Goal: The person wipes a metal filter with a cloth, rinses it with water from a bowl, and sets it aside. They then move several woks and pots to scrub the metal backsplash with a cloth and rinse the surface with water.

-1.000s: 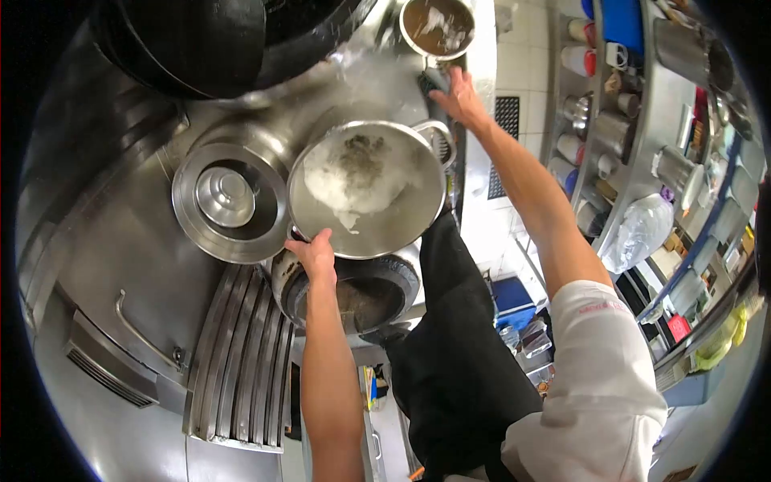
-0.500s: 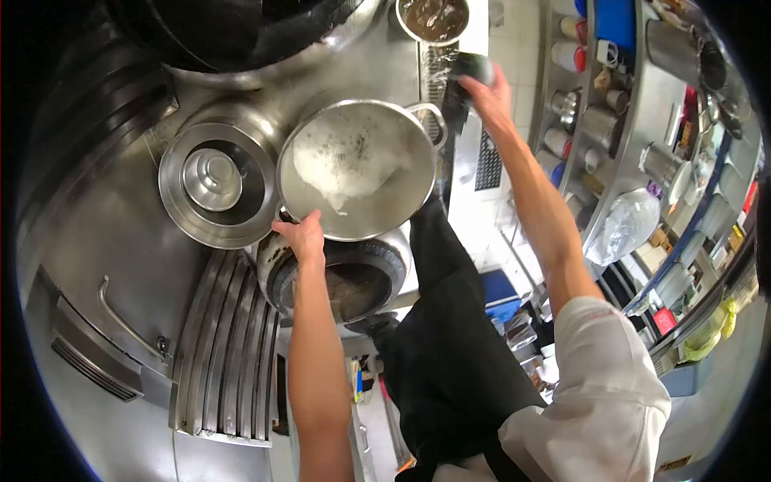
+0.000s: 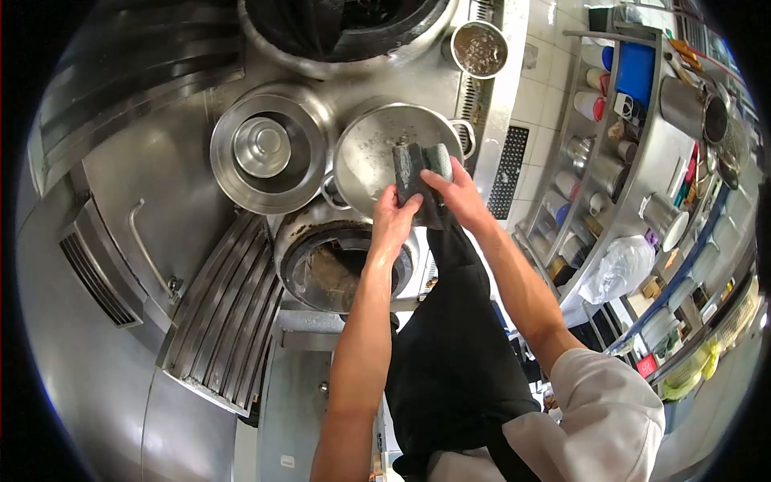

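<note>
Both of my hands grip a folded dark grey-green cloth point(image 3: 408, 170) above the near side of a wide metal pot point(image 3: 361, 153). My left hand point(image 3: 393, 215) pinches its lower left part, thumb on top. My right hand point(image 3: 459, 193) closes on its right side, the thumb pressing on the fold. The pot has two loop handles, and dark specks show on its pale inside; the cloth and my hands hide part of it. Left of the pot stands a metal basin point(image 3: 229, 165) with a smaller metal bowl point(image 3: 262, 148) in it.
A blackened wok burner point(image 3: 329, 269) lies in front of the pot, and a large dark wok point(image 3: 321, 36) sits behind. A container of brown liquid point(image 3: 479, 50) stands at the back right. Slatted metal point(image 3: 221, 321) is at left. Shelves point(image 3: 634, 177) with containers line the right.
My left hand has let go of the pot's handle and taken hold of the cloth. My right hand has brought the cloth from the stove's right edge to over the pot. The view has shifted.
</note>
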A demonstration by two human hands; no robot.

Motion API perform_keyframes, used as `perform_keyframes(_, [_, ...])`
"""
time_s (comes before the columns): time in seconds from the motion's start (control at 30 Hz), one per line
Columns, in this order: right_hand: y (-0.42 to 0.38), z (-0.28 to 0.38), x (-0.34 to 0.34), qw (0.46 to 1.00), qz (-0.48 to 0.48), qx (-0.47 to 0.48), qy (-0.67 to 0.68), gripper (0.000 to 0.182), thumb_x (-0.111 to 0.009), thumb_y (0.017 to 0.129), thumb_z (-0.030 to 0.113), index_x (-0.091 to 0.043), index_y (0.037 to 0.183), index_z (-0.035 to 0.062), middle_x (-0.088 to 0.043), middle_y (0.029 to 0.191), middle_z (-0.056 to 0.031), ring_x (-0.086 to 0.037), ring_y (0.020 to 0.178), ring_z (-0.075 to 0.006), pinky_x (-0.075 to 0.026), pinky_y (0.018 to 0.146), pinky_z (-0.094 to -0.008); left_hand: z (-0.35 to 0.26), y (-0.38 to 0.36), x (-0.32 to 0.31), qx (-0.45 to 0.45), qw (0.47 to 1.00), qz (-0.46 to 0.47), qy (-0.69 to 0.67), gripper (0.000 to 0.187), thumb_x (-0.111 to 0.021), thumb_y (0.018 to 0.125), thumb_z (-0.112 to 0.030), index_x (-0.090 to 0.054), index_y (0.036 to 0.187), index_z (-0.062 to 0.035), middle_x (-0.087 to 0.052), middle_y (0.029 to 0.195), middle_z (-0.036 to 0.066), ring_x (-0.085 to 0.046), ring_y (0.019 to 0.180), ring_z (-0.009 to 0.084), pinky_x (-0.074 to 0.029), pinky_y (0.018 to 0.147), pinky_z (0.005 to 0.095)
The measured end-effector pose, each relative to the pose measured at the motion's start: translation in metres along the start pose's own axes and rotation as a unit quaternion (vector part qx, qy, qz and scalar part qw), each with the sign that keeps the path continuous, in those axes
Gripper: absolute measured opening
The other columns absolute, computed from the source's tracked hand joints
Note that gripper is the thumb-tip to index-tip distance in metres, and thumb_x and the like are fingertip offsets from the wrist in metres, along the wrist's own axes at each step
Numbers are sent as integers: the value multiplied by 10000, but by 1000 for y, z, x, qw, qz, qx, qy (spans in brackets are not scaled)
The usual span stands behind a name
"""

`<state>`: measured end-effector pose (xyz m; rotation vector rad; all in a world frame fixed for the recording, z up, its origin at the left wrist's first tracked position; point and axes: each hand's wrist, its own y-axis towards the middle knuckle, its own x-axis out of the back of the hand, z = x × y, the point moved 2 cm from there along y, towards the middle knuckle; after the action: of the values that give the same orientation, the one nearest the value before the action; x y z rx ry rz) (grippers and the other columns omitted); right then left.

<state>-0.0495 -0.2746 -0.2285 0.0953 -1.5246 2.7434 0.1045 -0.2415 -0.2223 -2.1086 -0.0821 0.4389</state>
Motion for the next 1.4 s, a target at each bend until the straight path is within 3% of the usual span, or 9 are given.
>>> perform_keyframes(0.13, [24, -40, -11, 988, -136, 14, 67, 565, -668, 895, 203, -434, 1390, 64, -588, 1159, -65, -536, 1025, -155, -446, 861, -298, -1, -9, 34, 6, 943, -144, 300, 181, -688, 847, -39, -631, 1011, 14, -645, 1098, 204, -638, 995, 305, -498, 838, 391])
perform_keyframes(0.23, [22, -53, -23, 991, -122, 43, 45, 641, -682, 913, 289, -370, 1433, 81, -558, 1201, -60, -527, 1065, -166, -443, 889, -313, -11, -16, 37, -282, 803, -266, 453, 183, -658, 851, -36, -645, 1020, 31, -651, 1072, 223, -625, 986, 401, -499, 874, 447])
perform_keyframes(0.47, [40, -44, -63, 969, 47, -100, 220, 735, -711, 899, 331, -344, 1453, 17, -576, 1262, -163, -573, 1108, -267, -479, 914, -380, 12, 9, -1, -163, 913, -54, 369, 451, -568, 824, 29, -562, 1275, 39, -521, 1372, 261, -551, 1207, 424, -482, 1003, 425])
perform_keyframes(0.57, [106, -78, -58, 985, -117, 14, -129, 702, -657, 846, 147, -349, 1467, 32, -604, 1133, -223, -606, 1033, -367, -490, 878, -444, 24, -6, 32, -194, 921, 6, 338, 542, -558, 828, 32, -492, 1366, 19, -455, 1447, 252, -514, 1266, 419, -474, 1021, 407])
perform_keyframes(0.67, [132, -69, -85, 798, -249, 322, -444, 665, -655, 786, 71, -425, 1406, 147, -503, 1117, -249, -512, 1028, -475, -457, 890, -547, 10, -61, 71, -113, 957, -96, 248, 520, -557, 874, 24, -477, 1387, 12, -475, 1445, 218, -553, 1262, 335, -469, 1027, 385])
perform_keyframes(0.87, [236, -141, -112, 727, 53, 205, -654, 521, -565, 907, 167, -481, 1421, 158, -475, 1375, -206, -449, 1293, -376, -366, 1068, -498, 170, -282, 225, 97, 918, -307, 230, 458, -605, 925, -49, -499, 1368, -4, -564, 1342, 174, -628, 1131, 279, -507, 922, 370])
perform_keyframes(1.07, [108, 4, -62, 836, 126, 218, -487, 651, -660, 860, 185, -433, 1454, 45, -464, 1481, -151, -449, 1351, -261, -331, 1122, -364, 300, -501, 251, 259, 831, -345, 350, 570, -697, 868, -265, -516, 1358, -38, -513, 1368, 262, -594, 1172, 329, -474, 1010, 445])
perform_keyframes(1.27, [24, -20, -36, 932, 104, 229, -260, 584, -568, 965, 138, -350, 1490, 7, -542, 1346, -140, -543, 1205, -254, -416, 1040, -372, 190, -622, 326, -10, 641, -627, 443, 589, -707, 846, -204, -504, 1375, -43, -347, 1477, 329, -444, 1311, 451, -409, 1072, 470])
perform_keyframes(1.4, [-171, 44, -270, 914, 391, 69, 85, 710, -602, 960, 90, -209, 1552, 99, -476, 1432, -168, -507, 1272, -239, -386, 1085, -372, 32, -736, 398, -72, 466, -745, 473, 557, -621, 936, -189, -422, 1412, 20, -217, 1573, 275, -302, 1417, 448, -328, 1132, 490])
